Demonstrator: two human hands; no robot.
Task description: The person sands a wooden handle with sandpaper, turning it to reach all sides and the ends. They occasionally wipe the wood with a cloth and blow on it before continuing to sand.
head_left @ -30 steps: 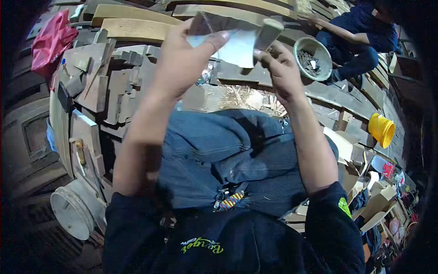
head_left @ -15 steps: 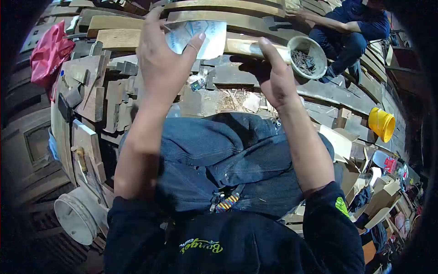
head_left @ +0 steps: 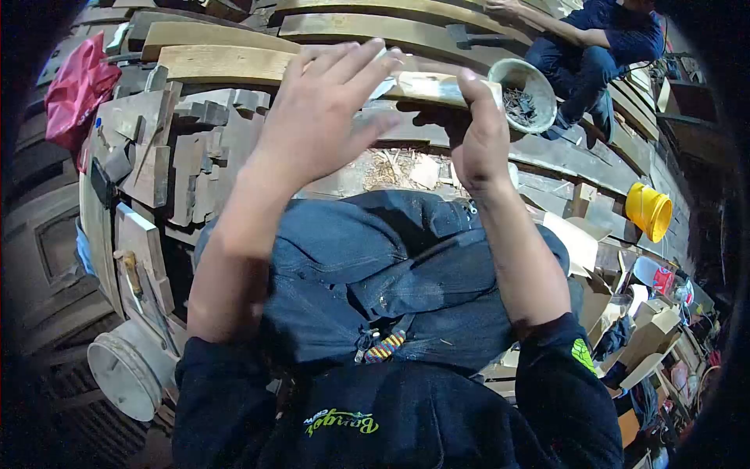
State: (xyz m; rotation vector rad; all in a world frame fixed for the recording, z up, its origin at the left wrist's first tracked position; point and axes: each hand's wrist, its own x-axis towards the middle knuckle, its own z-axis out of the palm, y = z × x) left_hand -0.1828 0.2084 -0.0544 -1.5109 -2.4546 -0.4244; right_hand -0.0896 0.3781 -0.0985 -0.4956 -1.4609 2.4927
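My right hand [head_left: 482, 137] grips the right end of a pale piece of wood [head_left: 433, 87], thumb on top and fingers beneath in shadow. Over the wood's left end is my left hand [head_left: 324, 117], its fingers stretched out and the thumb held apart. A bit of a pale blue-white sheet [head_left: 380, 87] shows beside those fingers; the rest of it is hidden behind the hand. Whether the left palm touches the wood cannot be seen.
A co-worker [head_left: 598, 51] sits at the upper right, near a bucket [head_left: 544, 90] of dark metal pieces and an axe-like tool [head_left: 469, 37]. Planks [head_left: 226, 64] lie ahead. A yellow bucket [head_left: 649, 211] stands right, a white bucket [head_left: 125, 375] and a pink bag [head_left: 78, 94] left.
My left hand has swung to the right and flattened over the wood. The printed sheet, broadly visible before, is now mostly covered. My right hand keeps its hold, nearly in place.
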